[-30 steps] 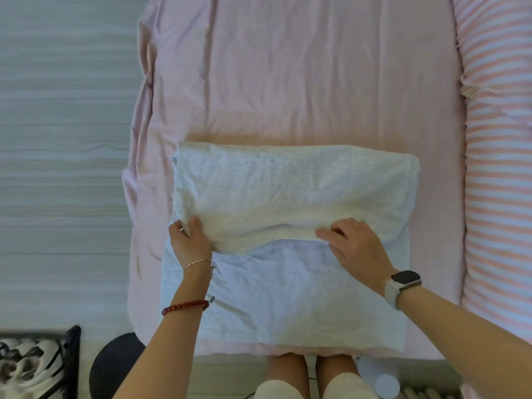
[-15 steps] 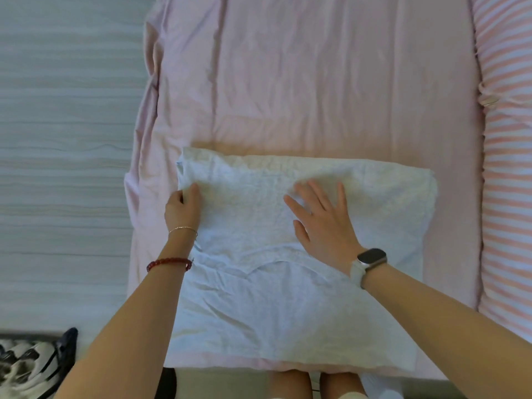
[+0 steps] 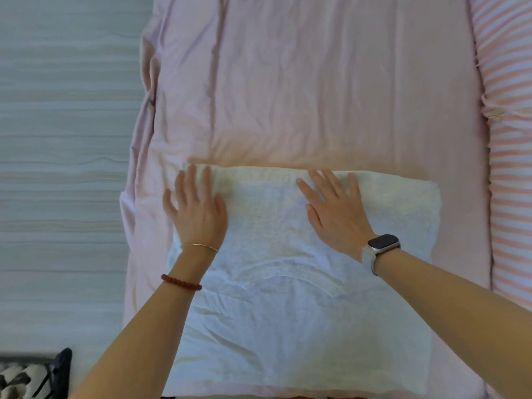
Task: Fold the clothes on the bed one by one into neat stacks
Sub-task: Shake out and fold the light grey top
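A white garment (image 3: 288, 312) lies folded over on the pink bed sheet (image 3: 302, 82), its neckline curve showing near the middle. My left hand (image 3: 195, 208) lies flat with spread fingers on the garment's far left corner. My right hand (image 3: 334, 211), with a watch on the wrist, presses flat on the far edge right of centre. Neither hand grips the cloth.
A pink-and-white striped cover (image 3: 509, 139) runs along the bed's right side. Pale wood floor (image 3: 63, 168) lies to the left. A black-and-white patterned item (image 3: 31, 375) sits at the bottom left corner on the floor.
Both hands let go of the folded flap's edge and slid away from me across the garment to its far edge, flattening out. The flap now lies flat.
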Motion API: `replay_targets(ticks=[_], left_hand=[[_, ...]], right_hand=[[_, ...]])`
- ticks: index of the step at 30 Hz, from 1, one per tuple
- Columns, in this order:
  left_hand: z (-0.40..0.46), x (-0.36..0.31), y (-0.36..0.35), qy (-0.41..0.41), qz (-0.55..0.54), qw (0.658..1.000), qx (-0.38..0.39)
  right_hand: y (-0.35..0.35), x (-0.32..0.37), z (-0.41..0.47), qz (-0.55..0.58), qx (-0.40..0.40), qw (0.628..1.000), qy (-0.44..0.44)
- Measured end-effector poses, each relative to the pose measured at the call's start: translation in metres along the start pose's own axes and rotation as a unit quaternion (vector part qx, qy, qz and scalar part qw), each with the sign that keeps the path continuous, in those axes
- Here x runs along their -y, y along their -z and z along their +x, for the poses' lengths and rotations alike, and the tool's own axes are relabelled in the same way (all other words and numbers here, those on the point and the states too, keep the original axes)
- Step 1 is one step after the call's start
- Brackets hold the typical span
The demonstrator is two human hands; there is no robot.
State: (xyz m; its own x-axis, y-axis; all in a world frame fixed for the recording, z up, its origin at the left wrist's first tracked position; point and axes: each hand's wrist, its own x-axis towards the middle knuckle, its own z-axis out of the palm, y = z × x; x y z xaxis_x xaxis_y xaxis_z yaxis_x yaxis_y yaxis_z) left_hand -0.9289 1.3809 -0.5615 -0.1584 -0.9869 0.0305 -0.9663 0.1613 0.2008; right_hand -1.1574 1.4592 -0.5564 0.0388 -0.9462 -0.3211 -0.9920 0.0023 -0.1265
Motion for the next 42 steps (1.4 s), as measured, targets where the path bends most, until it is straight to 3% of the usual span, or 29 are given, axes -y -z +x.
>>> replay_targets(ticks=[2, 5, 7, 11, 14, 18, 20, 22, 24, 26, 29, 32, 37, 40, 42], left_hand=[[-0.003, -0.029, -0.005, -0.121, 0.033, 0.992, 0.032], [-0.009, -0.067, -0.021, -0.197, 0.065, 0.967, 0.147], [-0.009, -0.061, -0.045, -0.175, 0.081, 0.961, 0.199], [0.006, -0.015, -0.073, -0.009, 0.049, 0.978, 0.203], [0.015, -0.004, -0.065, 0.006, 0.043, 0.976, 0.214], [0.031, -0.007, -0.048, -0.004, 0.066, 0.979, 0.195], [0.045, 0.001, -0.043, -0.04, 0.089, 0.972, 0.215], [0.059, 0.017, -0.041, -0.031, 0.091, 0.959, 0.265], [0.066, 0.029, -0.038, 0.025, 0.079, 0.947, 0.311], [0.065, 0.03, -0.035, 0.056, 0.085, 0.951, 0.293], [0.069, 0.016, -0.034, -0.063, 0.098, 0.966, 0.23], [0.087, 0.0, -0.032, -0.146, 0.066, 0.952, 0.259], [0.117, 0.003, -0.015, -0.072, 0.041, 0.914, 0.397], [0.12, 0.01, -0.001, -0.119, 0.167, 0.874, 0.441], [0.125, 0.011, 0.009, -0.127, 0.206, 0.874, 0.421]], right_hand=[[0.0, -0.011, -0.004, -0.045, 0.008, 0.998, -0.032], [-0.013, -0.026, -0.006, -0.065, 0.046, 0.994, -0.077], [-0.024, -0.037, -0.01, -0.061, 0.053, 0.992, -0.099], [-0.041, -0.076, -0.026, -0.003, 0.031, 0.982, -0.188], [-0.042, -0.095, -0.039, 0.008, 0.019, 0.977, -0.21], [-0.03, -0.11, -0.038, -0.021, 0.064, 0.956, -0.286], [-0.019, -0.116, -0.031, -0.024, 0.032, 0.959, -0.28], [-0.009, -0.122, -0.022, 0.002, -0.001, 0.976, -0.218], [-0.009, -0.123, -0.017, 0.016, 0.016, 0.987, -0.162], [-0.018, -0.12, -0.015, 0.012, 0.064, 0.986, -0.151], [-0.025, -0.115, -0.013, 0.029, 0.07, 0.981, -0.181], [-0.011, -0.123, -0.008, 0.098, 0.046, 0.978, -0.177], [0.024, -0.144, -0.002, 0.169, 0.191, 0.954, -0.159], [0.037, -0.145, 0.0, 0.201, 0.213, 0.945, -0.149], [0.046, -0.144, 0.002, 0.182, 0.199, 0.951, -0.151]])
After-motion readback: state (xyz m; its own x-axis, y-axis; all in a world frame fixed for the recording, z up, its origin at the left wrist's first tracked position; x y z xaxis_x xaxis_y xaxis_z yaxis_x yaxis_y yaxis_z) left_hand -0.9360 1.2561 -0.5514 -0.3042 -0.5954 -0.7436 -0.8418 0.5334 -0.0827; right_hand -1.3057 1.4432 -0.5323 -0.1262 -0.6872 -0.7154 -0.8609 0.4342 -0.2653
